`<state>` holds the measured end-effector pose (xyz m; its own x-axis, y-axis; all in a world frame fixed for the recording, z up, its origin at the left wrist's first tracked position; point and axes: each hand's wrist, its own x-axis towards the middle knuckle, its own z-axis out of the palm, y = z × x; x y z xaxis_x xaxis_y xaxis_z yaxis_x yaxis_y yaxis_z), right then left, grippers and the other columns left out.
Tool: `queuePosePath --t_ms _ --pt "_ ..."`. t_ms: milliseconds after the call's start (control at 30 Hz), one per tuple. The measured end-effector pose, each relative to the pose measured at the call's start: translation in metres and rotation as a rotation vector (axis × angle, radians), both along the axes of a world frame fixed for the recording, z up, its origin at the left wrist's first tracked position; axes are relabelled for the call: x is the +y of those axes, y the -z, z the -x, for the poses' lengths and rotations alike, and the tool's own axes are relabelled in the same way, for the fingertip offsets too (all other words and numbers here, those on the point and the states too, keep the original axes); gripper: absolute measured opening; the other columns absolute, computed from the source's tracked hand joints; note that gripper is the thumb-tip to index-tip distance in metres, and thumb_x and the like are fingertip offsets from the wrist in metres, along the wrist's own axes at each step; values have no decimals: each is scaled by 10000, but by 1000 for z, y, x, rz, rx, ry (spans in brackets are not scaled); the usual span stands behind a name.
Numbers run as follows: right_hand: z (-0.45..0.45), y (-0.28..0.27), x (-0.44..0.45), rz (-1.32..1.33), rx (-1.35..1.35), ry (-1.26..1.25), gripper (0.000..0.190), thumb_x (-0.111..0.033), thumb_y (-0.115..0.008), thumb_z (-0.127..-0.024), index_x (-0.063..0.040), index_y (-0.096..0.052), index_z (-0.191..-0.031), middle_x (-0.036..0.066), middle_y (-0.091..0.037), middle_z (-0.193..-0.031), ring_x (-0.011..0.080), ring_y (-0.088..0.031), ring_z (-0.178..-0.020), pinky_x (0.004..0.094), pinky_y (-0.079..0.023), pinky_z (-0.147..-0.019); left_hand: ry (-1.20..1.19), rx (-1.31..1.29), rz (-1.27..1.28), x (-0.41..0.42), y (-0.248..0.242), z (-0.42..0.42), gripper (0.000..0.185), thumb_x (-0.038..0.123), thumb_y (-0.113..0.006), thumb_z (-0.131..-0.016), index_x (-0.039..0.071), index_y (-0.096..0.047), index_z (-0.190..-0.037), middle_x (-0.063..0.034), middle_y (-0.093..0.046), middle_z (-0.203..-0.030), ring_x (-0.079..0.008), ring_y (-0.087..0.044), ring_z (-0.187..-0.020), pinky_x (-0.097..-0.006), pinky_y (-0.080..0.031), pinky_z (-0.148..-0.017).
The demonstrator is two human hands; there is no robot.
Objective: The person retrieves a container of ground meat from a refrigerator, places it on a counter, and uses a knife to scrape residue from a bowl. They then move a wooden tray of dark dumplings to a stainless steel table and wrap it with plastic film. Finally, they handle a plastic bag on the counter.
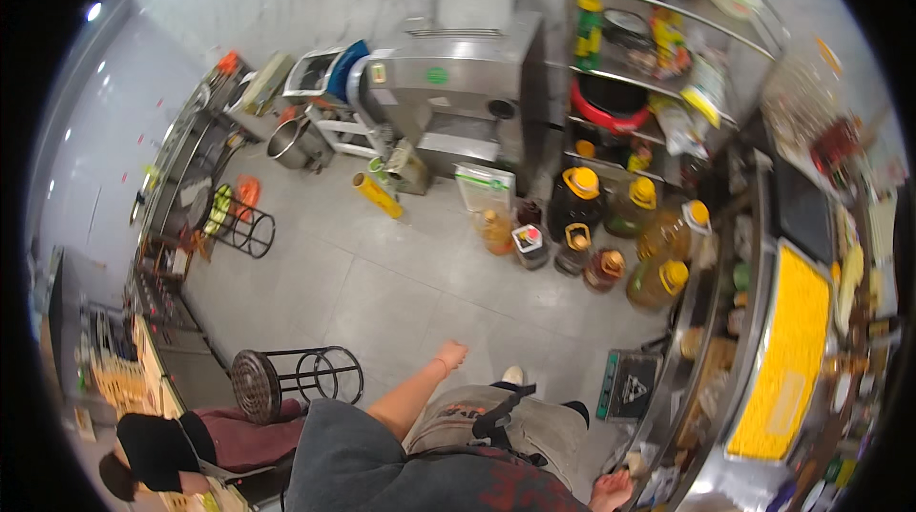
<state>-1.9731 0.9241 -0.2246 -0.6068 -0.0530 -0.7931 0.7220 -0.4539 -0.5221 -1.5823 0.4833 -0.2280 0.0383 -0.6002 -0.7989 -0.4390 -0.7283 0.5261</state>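
Observation:
My left hand [452, 354] hangs over the grey tiled floor [401, 283] in front of me, its fingers curled in with nothing seen in them. A thin red band [443, 367] circles that wrist. My right hand [612, 489] is low at the right, by the shelf under the steel counter. Its fingers are loosely bent and slightly apart, and no object shows in it. Nearest to it are some plastic bags [657, 487]. A flat dark platform with a green edge, probably a floor scale [630, 384], lies ahead of this hand.
Large oil and sauce bottles [578, 204] stand on the floor before a steel rack [644, 86]. Behind is a steel machine [458, 75]. Two round stools [256, 384] [247, 226] lie left; a person [236, 437] is nearby. A yellow sheet [783, 354] covers part of the right counter.

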Motion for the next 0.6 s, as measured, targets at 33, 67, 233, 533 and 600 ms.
queuePosePath --t_ms 33,67,233,533,600 --pt "6 -15 -52 -13 58 -102 329 -341 -568 -919 -106 -634 -1138 -45 -614 -880 107 -543 -719 275 -454 -663 -59 -1 -9 -18 1 -23 323 257 -604 -874 -45 -638 -985 -130 -658 -925 -205 -614 -785 -367 -514 -645" --pt "12 -35 -99 -30 117 -200 337 -336 -572 -926 -99 -627 -1160 -39 -614 -899 106 -538 -742 275 -452 -675 -93 -29 5 -35 3 -45 319 252 -612 -867 -45 -638 -982 -127 -655 -919 -204 -609 -778 -362 -513 -651" --pt "12 -95 -265 -30 199 -450 332 -312 -567 -949 -87 -621 -1187 -21 -615 -932 114 -535 -771 277 -457 -690 -227 -205 99 -106 36 -140 344 234 -657 -823 -62 -649 -999 -146 -667 -906 -247 -627 -804 -379 -522 -727" --pt "-48 -58 -550 14 -26 -634 273 -284 -584 -924 -84 -649 -1097 5 -649 -844 148 -574 -681 286 -484 -639 -16 -608 7 -220 32 -266 366 249 -625 -837 -61 -664 -1028 -282 -672 -1071 -393 -643 -1037 -461 -509 -908" --pt "-82 -64 -614 51 -29 -790 254 -279 -600 -920 -81 -662 -1066 9 -649 -841 151 -576 -689 291 -483 -637 53 -681 108 -267 30 -291 406 286 -656 -822 -39 -663 -1065 -270 -680 -1034 -400 -642 -1004 -463 -511 -901"
